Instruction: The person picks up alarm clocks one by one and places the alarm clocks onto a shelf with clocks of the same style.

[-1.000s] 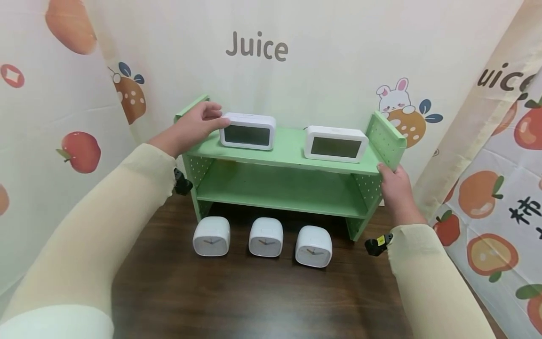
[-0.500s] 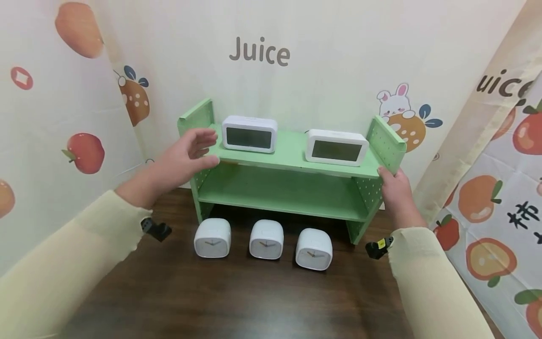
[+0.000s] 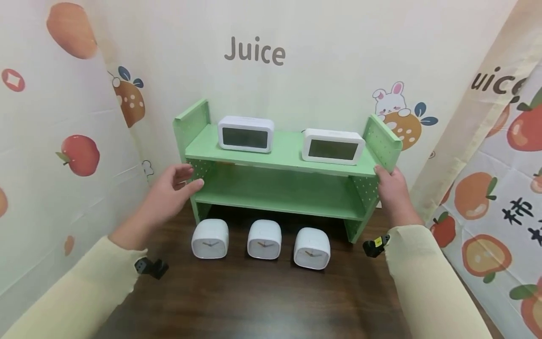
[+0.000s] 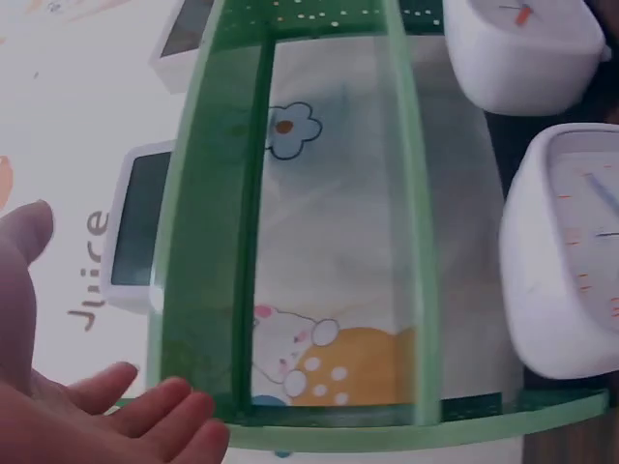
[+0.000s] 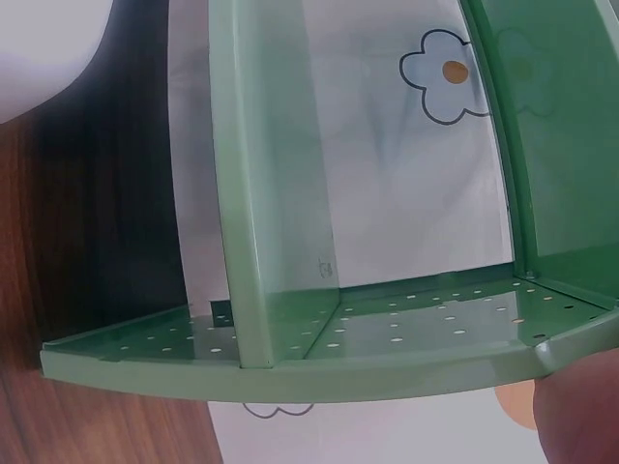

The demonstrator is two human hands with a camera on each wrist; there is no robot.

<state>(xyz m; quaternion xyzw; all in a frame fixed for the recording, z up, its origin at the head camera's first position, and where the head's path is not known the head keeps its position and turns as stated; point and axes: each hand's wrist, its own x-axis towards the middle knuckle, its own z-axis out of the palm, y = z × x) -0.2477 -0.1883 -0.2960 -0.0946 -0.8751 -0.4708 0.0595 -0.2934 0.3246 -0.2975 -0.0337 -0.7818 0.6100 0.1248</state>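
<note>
Two digital clocks (image 3: 245, 134) top the rack (image 3: 275, 188); three dial clocks (image 3: 264, 239) stand unshelved; left hand (image 3: 168, 192) empty, loosely spread; right hand (image 3: 393, 189) grips the rack.

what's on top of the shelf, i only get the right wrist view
Observer: The left screen clock and the right screen clock stand on top of the green shelf, both white.
Operator: is the left hand holding anything
Observer: No, the left hand holds nothing.
Operator: how many clocks in front of the shelf
Observer: Three white dial clocks, in a row on the wood surface.
</note>
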